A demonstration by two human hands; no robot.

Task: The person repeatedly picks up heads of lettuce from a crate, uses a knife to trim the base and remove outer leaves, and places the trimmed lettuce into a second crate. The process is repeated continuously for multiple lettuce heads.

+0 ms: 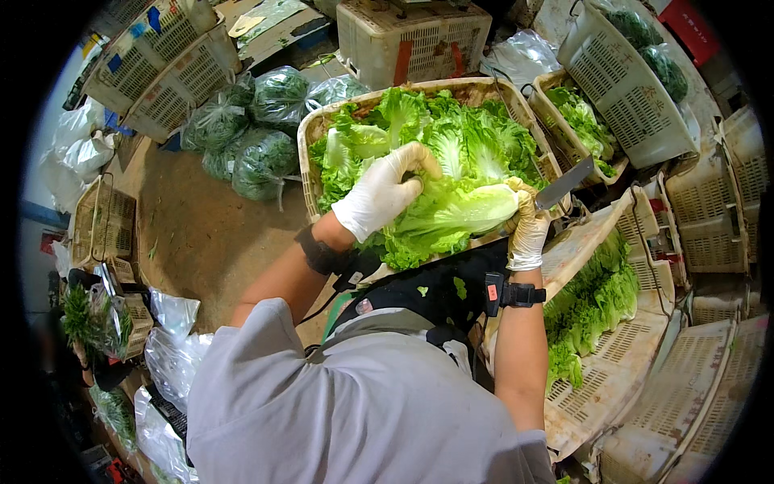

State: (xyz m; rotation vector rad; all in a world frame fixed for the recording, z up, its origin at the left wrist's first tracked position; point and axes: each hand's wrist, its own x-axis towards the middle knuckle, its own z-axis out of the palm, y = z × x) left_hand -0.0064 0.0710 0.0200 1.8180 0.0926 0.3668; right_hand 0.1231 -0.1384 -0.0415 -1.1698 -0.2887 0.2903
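My right hand (527, 227), in a stained white glove, grips a knife (563, 184) whose broad blade points up and to the right. The same hand is at the pale stem end of a leafy lettuce head (474, 209), which lies with its leaves towards the left. My left hand (390, 184), also gloved, is over the leaves with its fingers curled; whether it pinches a leaf cannot be told. Beneath both hands stands a plastic crate (306, 175) filled with green lettuce (450, 142).
Close on my right, another crate (595, 363) holds lettuce (595, 302). A narrow crate (553, 78) with greens stands beyond the knife. Bagged greens (266, 160) sit on the floor at left. Crates (417, 48) stand ahead. Another person's arm (84, 366) shows at far left.
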